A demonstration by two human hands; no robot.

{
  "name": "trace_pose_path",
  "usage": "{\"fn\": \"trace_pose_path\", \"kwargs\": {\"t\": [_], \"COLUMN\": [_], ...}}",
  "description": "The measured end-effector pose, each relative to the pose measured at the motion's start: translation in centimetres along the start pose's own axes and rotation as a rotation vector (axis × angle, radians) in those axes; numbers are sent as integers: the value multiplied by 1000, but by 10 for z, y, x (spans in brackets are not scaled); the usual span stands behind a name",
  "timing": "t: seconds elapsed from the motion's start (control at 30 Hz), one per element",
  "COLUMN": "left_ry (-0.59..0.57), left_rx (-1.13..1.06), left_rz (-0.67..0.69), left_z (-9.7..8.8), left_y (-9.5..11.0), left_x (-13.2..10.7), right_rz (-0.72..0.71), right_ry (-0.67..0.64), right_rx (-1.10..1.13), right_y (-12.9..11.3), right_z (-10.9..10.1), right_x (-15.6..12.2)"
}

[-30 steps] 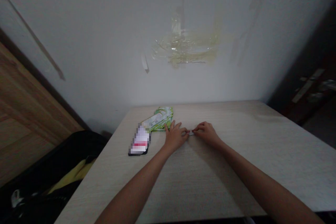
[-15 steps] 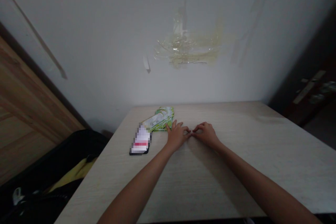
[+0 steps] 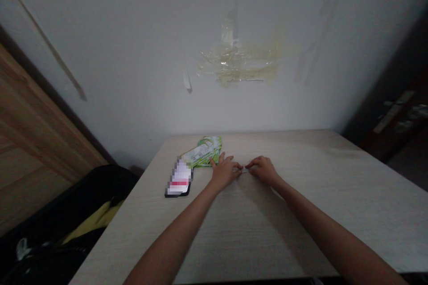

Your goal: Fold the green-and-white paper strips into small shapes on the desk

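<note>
The left hand [image 3: 224, 173] and right hand [image 3: 265, 170] meet fingertip to fingertip. Each has its grip closed on one end of a small pale scrap [image 3: 245, 170], held low against the surface [image 3: 301, 213]. Just left of the grip, and slightly beyond it, lies a green packet [image 3: 204, 150], close by the left fingers. Further left, a dark flat device [image 3: 179, 183] sits near the surface's left edge. Right of the grip a wide stretch of surface runs to its right edge. Beyond the grip a narrower strip reaches the wall [image 3: 133, 53].
</note>
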State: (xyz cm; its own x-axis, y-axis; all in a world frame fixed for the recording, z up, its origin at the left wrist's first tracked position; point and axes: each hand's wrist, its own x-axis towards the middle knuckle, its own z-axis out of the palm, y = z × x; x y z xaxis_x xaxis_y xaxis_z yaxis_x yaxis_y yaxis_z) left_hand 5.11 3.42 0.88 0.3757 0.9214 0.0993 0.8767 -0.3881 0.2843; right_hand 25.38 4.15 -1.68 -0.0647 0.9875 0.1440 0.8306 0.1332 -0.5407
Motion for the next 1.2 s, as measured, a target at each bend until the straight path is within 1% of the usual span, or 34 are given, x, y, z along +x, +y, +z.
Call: {"fn": "trace_pose_path", "kwargs": {"t": [0.23, 0.33, 0.47, 0.53, 0.63, 0.87, 1.0, 1.2], "left_ry": [-75, -91, -98, -83, -21, 58, 105, 130], "left_rx": [-12, -3, 24, 29, 35, 10, -15, -20], "left_rz": [2, 0, -9, -7, 21, -33, -43, -58], "left_z": [-4, -6, -5, -3, 1, 5, 6, 6], "left_y": [-5, -6, -5, -4, -3, 3, 9, 13], "left_x": [-3, -4, -8, -10, -14, -15, -14, -13], "right_rz": [16, 26, 5, -4, -19, -85, -104, -102], "right_ry": [-18, -28, -45, -34, -18, 46, 93, 128], "right_rx": [11, 20, 35, 32, 26, 20, 7, -16], "right_y": [0, -1, 0, 1, 0, -4, -7, -9], "right_z": [-2, -2, -3, -3, -3, -3, -1, 2], "right_x": [-1, -1, -1, -2, -5, -17, -20, -20]}}
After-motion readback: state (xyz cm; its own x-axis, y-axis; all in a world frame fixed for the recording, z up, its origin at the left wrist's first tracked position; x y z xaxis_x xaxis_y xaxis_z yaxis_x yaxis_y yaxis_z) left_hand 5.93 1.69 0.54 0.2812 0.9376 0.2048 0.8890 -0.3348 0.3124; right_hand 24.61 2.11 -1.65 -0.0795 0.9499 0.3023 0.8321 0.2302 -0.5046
